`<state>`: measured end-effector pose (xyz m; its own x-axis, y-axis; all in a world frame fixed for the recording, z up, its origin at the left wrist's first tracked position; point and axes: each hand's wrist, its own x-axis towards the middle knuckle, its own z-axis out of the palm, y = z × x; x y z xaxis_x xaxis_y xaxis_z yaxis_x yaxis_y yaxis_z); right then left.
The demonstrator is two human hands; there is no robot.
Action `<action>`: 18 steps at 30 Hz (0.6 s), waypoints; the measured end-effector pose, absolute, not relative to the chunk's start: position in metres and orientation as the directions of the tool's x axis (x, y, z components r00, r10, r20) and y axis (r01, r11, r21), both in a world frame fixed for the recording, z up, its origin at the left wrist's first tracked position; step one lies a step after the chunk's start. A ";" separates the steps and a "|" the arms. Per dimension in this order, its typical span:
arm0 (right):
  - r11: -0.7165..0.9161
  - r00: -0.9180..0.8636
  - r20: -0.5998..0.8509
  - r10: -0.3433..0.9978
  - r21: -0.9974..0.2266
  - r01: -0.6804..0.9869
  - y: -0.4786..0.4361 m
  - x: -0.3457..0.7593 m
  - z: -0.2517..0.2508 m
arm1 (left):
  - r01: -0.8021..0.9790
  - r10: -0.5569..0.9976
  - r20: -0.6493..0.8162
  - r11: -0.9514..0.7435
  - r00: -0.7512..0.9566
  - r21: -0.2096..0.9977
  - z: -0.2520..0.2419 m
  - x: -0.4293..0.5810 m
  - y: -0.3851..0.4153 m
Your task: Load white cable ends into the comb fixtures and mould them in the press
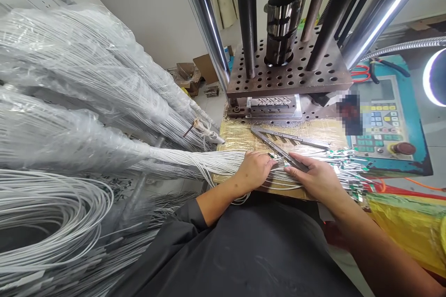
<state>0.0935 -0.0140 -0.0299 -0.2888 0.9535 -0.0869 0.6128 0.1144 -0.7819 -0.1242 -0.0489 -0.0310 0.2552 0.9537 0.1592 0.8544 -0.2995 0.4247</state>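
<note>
My left hand (pixel 256 169) is closed, its thumb and fingertips pinching the end of a white cable close to a small connector. My right hand (pixel 318 178) grips the near end of a dark metal bar (pixel 272 144) between thumb and fingers, beside the left fingertips. A second metal bar (pixel 299 139) lies behind it, and the two meet in a V at the left. Beneath both hands runs a thick bundle of white cables (pixel 195 158). Their ends, with small green and white tips (pixel 348 162), fan out at the right.
Ahead stands a press with a drilled steel plate (pixel 289 79) above a metal mould (pixel 273 104). A teal control panel (pixel 414 116) is at right, with red-handled scissors (pixel 360 73) on top. Plastic-wrapped cable bundles (pixel 87 65) and a cable coil (pixel 94 204) fill the left. A yellow bag (pixel 407 227) sits at lower right.
</note>
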 end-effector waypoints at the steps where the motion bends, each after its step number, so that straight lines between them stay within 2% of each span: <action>1: 0.115 -0.292 -0.090 0.952 -0.780 0.614 -0.014 0.094 -0.030 | 0.857 0.954 0.152 -0.298 0.258 0.420 -0.030 -0.124 -0.049; 11: 0.144 -0.310 -0.074 0.948 -0.766 0.626 -0.015 0.095 -0.033 | 0.880 0.966 0.134 -0.258 0.222 0.398 -0.028 -0.121 -0.052; 18: 0.127 -0.311 -0.105 0.945 -0.756 0.642 -0.015 0.094 -0.032 | 0.891 0.949 0.120 -0.316 0.292 0.325 -0.018 -0.122 -0.055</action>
